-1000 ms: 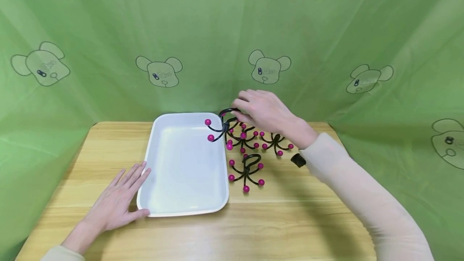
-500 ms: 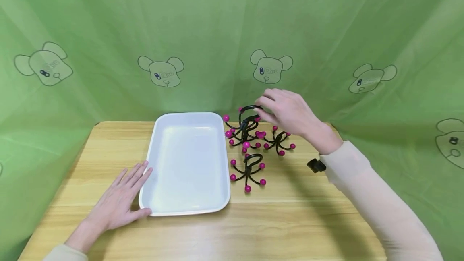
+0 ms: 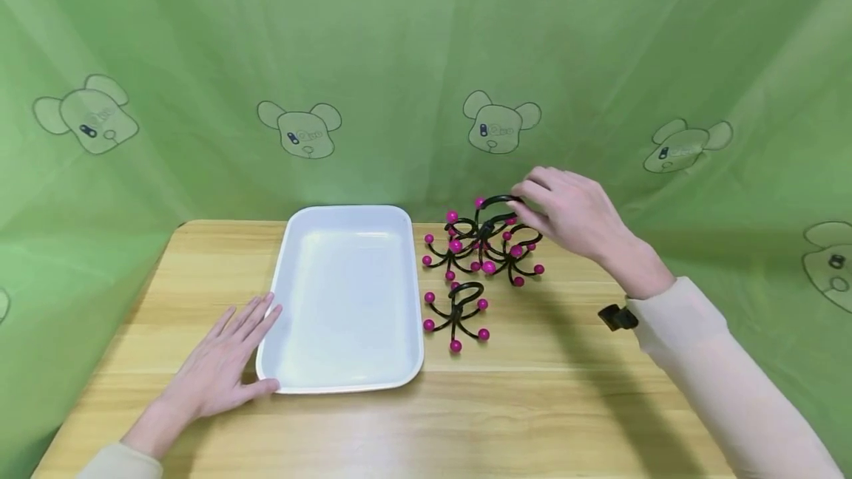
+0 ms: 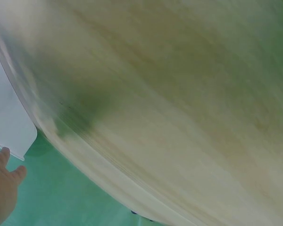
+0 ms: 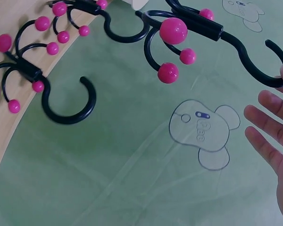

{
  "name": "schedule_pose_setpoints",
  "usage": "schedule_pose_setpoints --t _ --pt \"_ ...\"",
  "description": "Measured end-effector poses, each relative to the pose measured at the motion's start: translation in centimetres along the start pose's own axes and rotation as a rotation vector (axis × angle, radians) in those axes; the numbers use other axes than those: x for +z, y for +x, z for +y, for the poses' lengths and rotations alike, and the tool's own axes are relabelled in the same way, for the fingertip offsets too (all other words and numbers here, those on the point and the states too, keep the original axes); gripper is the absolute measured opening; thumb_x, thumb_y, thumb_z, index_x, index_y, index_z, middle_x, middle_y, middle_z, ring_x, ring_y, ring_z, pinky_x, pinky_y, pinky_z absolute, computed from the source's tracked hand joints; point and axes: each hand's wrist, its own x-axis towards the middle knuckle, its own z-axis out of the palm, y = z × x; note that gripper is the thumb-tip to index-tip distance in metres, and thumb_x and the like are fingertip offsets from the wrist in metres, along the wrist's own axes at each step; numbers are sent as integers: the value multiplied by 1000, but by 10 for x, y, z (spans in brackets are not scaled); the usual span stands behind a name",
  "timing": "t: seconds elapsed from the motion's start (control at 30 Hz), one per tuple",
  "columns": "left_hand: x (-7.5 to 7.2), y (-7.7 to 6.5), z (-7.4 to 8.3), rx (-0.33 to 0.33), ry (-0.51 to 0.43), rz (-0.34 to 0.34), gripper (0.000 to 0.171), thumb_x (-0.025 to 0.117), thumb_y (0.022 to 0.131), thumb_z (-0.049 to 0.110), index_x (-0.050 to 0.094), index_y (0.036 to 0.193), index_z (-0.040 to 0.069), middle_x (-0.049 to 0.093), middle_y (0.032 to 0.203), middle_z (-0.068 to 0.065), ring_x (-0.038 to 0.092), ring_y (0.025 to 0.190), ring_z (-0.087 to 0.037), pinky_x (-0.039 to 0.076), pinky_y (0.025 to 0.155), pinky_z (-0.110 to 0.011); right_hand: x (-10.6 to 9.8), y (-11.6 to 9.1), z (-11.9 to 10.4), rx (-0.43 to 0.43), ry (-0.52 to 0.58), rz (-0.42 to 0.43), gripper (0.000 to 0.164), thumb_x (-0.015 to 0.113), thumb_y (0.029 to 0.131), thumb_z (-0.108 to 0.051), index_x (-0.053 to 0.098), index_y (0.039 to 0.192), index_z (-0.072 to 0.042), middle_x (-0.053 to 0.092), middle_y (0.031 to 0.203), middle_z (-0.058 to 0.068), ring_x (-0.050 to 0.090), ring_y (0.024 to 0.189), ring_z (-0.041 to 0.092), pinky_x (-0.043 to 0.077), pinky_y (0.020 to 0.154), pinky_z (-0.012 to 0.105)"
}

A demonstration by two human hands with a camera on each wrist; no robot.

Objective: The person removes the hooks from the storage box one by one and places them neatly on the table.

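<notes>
My right hand (image 3: 571, 214) pinches the hooked handle of a black head massager (image 3: 487, 229) with pink ball tips. It hangs over the back of the table, overlapping two like massagers in the head view. In the right wrist view, thumb and finger meet at the hook's end while the other fingers (image 5: 269, 117) extend loosely. Three more lie right of the tray: a left one (image 3: 450, 256), a right one (image 3: 510, 260) and a front one (image 3: 456, 314). My left hand (image 3: 213, 368) rests with spread fingers along the left rim of the white tray (image 3: 346, 301).
Everything lies on a wooden table (image 3: 519, 420). A green curtain (image 3: 393, 58) with printed bear heads hangs behind the back edge and at both sides. A small black piece (image 3: 617, 317) sits at the right cuff.
My right hand has carried the massager rightward, from over the tray's back right corner to above the massagers on the right. My left hand stays at the tray's rim.
</notes>
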Motion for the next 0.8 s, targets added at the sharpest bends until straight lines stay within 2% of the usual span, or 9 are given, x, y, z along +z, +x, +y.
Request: schedule_pose_setpoints --t 0.17,0.43,0.63,0.8 --pt "-1 1 -1 4 6 2 110 55 74 79 19 156 14 17 164 -10 26 148 -34 5 127 -43 -6 -13 3 -1 -28 3 22 61 91 -31 70 96 -11 67 86 4 58 62 18 49 52 32" --pt "-1 1 0 5 8 0 110 54 74 79 19 156 14 18 164 -9 25 149 -30 -1 127 -38 -14 -37 6 3 -34 11 23 61 91 -32 70 95 -12 67 86 3 59 63 18 49 51 34" --pt "-1 1 0 5 5 5 110 54 74 79 20 156 14 18 164 -10 26 148 -33 12 125 -46 -21 -59 10 29 -52 -8 28 56 92 -34 70 95 -11 68 85 4 59 63 19 49 51 36" --pt "-1 1 0 3 3 1 110 55 74 79 20 156 14 19 164 -9 27 148 -32 13 125 -46 -22 -76 13 45 -69 -19 35 50 96 -39 70 94 -10 68 85 4 59 62 20 50 51 37"
